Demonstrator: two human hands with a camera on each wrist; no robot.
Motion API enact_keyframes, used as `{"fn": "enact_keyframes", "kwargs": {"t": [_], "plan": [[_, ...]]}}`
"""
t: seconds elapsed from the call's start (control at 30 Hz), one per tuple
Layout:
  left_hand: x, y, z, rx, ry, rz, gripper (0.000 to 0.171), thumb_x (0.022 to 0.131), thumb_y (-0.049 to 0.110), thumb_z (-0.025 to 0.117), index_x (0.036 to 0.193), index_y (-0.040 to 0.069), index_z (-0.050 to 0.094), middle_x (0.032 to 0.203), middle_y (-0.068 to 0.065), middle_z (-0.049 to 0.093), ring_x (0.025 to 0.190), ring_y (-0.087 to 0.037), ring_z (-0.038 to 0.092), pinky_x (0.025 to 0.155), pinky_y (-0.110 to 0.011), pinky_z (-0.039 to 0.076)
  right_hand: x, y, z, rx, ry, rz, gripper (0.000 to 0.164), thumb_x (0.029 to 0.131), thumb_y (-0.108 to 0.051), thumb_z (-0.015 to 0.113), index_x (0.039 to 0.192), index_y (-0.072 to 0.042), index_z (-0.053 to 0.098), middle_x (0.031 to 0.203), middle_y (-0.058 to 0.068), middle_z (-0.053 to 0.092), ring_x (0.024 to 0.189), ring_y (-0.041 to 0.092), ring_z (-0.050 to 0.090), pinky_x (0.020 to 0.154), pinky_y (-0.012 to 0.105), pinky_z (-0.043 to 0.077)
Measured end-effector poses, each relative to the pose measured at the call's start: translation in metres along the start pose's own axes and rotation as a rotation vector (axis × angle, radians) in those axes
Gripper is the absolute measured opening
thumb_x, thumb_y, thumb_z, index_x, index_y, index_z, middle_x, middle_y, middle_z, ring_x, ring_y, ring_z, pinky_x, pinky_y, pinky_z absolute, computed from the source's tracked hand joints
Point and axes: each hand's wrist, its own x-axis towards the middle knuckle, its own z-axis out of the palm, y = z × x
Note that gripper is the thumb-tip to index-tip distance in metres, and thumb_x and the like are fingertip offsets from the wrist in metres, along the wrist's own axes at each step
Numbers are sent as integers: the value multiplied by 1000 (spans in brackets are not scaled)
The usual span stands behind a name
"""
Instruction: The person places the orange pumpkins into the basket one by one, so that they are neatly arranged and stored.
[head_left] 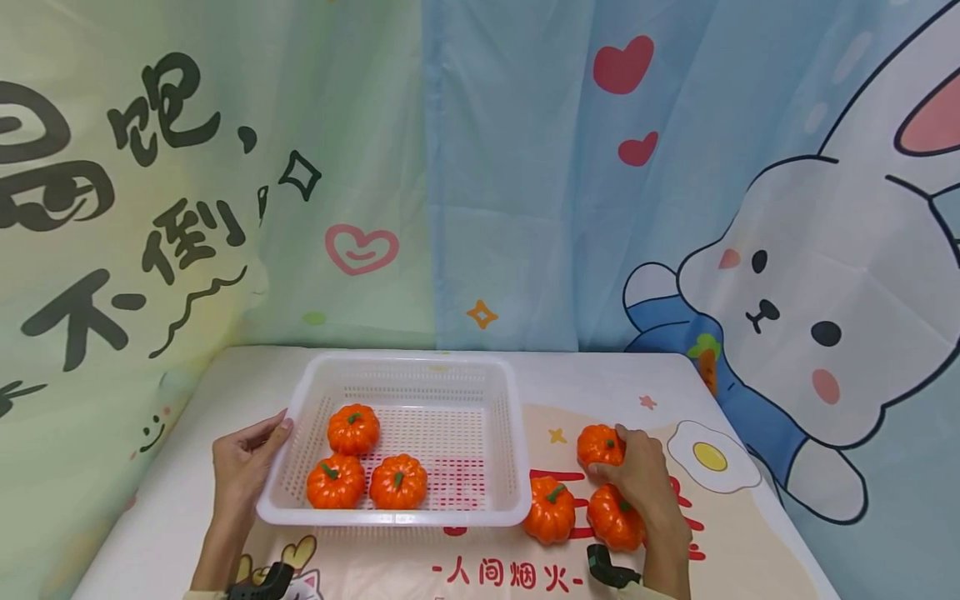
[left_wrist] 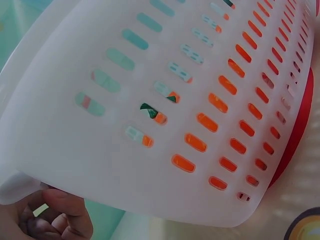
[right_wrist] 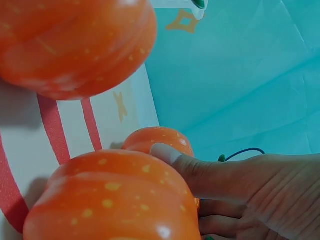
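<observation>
A white plastic basket (head_left: 504, 433) with slotted walls holds three small orange pumpkins, among them a rear one (head_left: 353, 429) and a front right one (head_left: 399, 482). My left hand (head_left: 246, 462) pinches the basket's left rim between thumb and fingers; in the left wrist view the hand (left_wrist: 60, 212) shows under the rim. To the right of the basket, my right hand (head_left: 643, 475) grips an orange pumpkin (head_left: 598, 446) with a green stem, thumb at its near side and fingers at its far side. In the right wrist view the thumb lies against this pumpkin (right_wrist: 159, 137), partly hidden by a nearer one.
Two more pumpkins stand between the basket and my right wrist: one beside the basket's corner (head_left: 550, 510), one (head_left: 617, 518) just below my right hand. The table mat (head_left: 742, 542) carries printed red characters and a fried egg. A printed curtain (head_left: 510, 183) hangs behind the table.
</observation>
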Motion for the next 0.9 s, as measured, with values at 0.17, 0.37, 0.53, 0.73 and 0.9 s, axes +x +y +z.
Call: {"fn": "enact_keyframes", "kwargs": {"t": [0.17, 0.37, 0.53, 0.73, 0.9], "plan": [[1, -1, 0, 10, -10, -10, 44, 106, 25, 74, 142, 1, 69, 84, 39, 67, 76, 4, 69, 69, -15, 61, 0, 0, 0, 8, -1, -2, 89, 92, -11, 88, 163, 10, 39, 154, 39, 54, 142, 56, 51, 115, 70, 48], [-2, 1, 1, 5, 4, 20, 44, 105, 27, 75, 139, -1, 71, 84, 37, 68, 75, 2, 70, 69, -17, 62, 0, 0, 0, 22, 5, -10, 87, 92, -11, 88, 163, 9, 41, 153, 38, 55, 142, 56, 51, 115, 70, 48], [-2, 1, 1, 7, 10, 28, 43, 105, 27, 75, 138, -1, 72, 87, 34, 69, 75, 2, 71, 69, -18, 63, -1, -1, 1, 25, 12, -10, 87, 92, -11, 87, 163, 7, 41, 154, 37, 55, 142, 55, 52, 116, 69, 48], [0, -2, 0, 12, 12, 18, 42, 105, 25, 75, 139, 0, 72, 92, 30, 73, 75, 2, 71, 69, -18, 63, -2, -1, 1, 30, 22, -20, 87, 92, -12, 87, 164, 6, 41, 154, 36, 55, 142, 54, 52, 116, 69, 49], [1, -2, 0, 13, 10, 16, 42, 105, 25, 75, 139, 1, 72, 86, 37, 69, 75, 4, 70, 68, -16, 62, 0, -1, 0, 20, 18, -40, 86, 93, -12, 87, 163, 7, 41, 153, 36, 56, 141, 53, 52, 117, 69, 49]]}}
